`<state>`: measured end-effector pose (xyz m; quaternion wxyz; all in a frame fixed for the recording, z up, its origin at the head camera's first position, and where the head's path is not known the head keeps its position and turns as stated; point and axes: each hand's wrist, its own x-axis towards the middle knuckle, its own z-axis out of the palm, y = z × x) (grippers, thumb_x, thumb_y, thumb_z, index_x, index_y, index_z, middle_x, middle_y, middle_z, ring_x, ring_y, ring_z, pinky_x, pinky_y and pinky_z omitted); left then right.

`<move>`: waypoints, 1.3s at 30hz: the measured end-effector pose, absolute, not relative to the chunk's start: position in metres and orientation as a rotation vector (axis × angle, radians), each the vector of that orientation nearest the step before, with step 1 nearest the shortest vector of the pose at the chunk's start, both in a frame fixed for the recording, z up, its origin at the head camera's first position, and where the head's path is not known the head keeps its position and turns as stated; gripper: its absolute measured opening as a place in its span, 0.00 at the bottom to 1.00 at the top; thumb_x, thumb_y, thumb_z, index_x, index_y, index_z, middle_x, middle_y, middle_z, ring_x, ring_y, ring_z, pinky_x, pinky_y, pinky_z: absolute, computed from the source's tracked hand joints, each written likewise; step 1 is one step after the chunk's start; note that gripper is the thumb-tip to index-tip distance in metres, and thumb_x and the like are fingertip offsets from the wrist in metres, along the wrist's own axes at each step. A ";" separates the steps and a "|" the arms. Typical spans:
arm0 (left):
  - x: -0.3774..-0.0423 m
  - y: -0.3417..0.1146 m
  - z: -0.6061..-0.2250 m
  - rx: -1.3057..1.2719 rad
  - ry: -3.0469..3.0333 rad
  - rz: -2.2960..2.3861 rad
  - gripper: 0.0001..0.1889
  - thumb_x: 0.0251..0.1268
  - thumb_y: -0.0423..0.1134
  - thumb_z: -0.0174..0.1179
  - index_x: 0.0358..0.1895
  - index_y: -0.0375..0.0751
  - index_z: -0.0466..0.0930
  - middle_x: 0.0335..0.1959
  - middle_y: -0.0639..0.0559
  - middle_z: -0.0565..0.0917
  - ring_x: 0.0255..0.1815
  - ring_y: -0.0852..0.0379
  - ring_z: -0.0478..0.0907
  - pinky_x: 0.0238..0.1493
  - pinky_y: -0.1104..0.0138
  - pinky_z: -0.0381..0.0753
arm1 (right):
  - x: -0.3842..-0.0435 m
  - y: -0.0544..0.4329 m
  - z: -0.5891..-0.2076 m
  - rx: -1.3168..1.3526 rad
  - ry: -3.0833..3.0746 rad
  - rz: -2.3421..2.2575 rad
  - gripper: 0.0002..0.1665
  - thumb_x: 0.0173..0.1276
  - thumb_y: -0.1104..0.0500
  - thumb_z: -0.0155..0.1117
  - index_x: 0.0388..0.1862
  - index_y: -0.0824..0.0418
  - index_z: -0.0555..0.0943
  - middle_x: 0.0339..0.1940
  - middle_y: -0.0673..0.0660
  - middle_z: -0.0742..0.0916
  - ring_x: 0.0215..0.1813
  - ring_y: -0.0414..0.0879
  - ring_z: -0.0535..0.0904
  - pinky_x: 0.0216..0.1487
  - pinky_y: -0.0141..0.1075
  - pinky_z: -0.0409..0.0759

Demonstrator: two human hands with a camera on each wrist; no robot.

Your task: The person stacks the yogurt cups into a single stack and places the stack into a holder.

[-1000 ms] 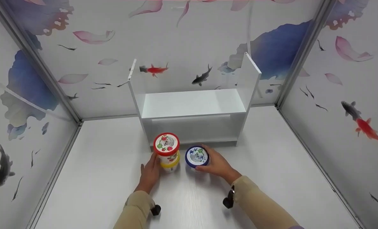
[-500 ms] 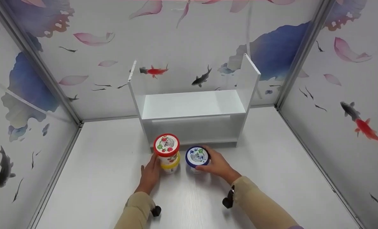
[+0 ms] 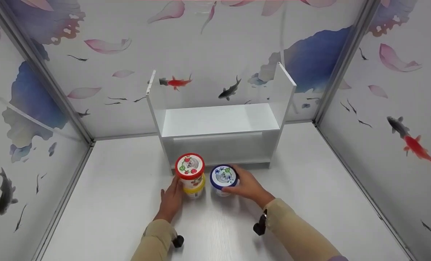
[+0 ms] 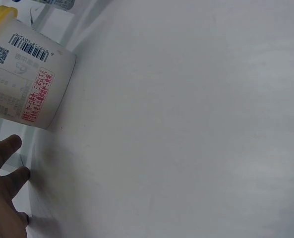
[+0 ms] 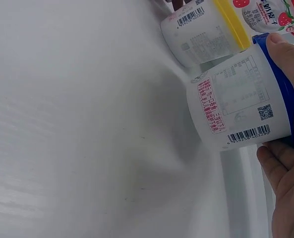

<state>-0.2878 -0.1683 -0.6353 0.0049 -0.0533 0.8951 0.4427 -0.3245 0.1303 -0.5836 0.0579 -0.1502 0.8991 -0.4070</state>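
In the head view, a red-lidded tub [image 3: 190, 166] stands stacked on a yellow-lidded tub [image 3: 194, 190] on the white table. My left hand [image 3: 171, 199] lies along the left side of this stack, fingers extended. Its fingers [image 4: 10, 179] show just below the yellow-lidded tub [image 4: 30, 74] in the left wrist view. My right hand [image 3: 249, 184] grips the blue-lidded tub [image 3: 224, 176] around its lid, thumb at the near side and fingers at the far side. In the right wrist view the white wall of the blue-lidded tub [image 5: 241, 101] leans close to the yellow-lidded tub [image 5: 204, 34].
Right behind the tubs stands a white two-tier shelf [image 3: 220, 119] with upright side panels. Walls printed with fish and petals [image 3: 215, 47] enclose the white table [image 3: 121, 203] at the back and both sides.
My right hand has shifted the blue-lidded tub slightly up and to the left, toward the stack. The left hand and the stacked tubs have stayed in place.
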 end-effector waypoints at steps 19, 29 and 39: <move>-0.291 -0.168 -0.637 -0.173 2.827 1.388 0.44 0.73 0.74 0.28 0.82 0.50 0.51 0.78 0.45 0.63 0.80 0.42 0.56 0.77 0.40 0.26 | -0.330 0.131 -0.564 -0.443 2.735 -1.248 0.64 0.47 0.37 0.84 0.79 0.55 0.63 0.73 0.57 0.76 0.72 0.54 0.72 0.72 0.53 0.69; -0.289 -0.166 -0.637 -0.185 2.816 1.382 0.43 0.74 0.73 0.29 0.83 0.52 0.50 0.79 0.46 0.62 0.81 0.43 0.54 0.77 0.40 0.26 | -0.333 0.133 -0.558 -0.426 2.736 -1.263 0.64 0.47 0.38 0.84 0.79 0.55 0.63 0.73 0.57 0.75 0.73 0.55 0.70 0.73 0.54 0.68; -0.290 -0.167 -0.636 -0.186 2.820 1.365 0.45 0.72 0.75 0.26 0.83 0.52 0.49 0.79 0.46 0.61 0.81 0.42 0.54 0.78 0.41 0.26 | -0.334 0.132 -0.545 -0.454 2.769 -1.259 0.64 0.47 0.37 0.84 0.78 0.55 0.65 0.73 0.56 0.75 0.73 0.55 0.70 0.73 0.55 0.68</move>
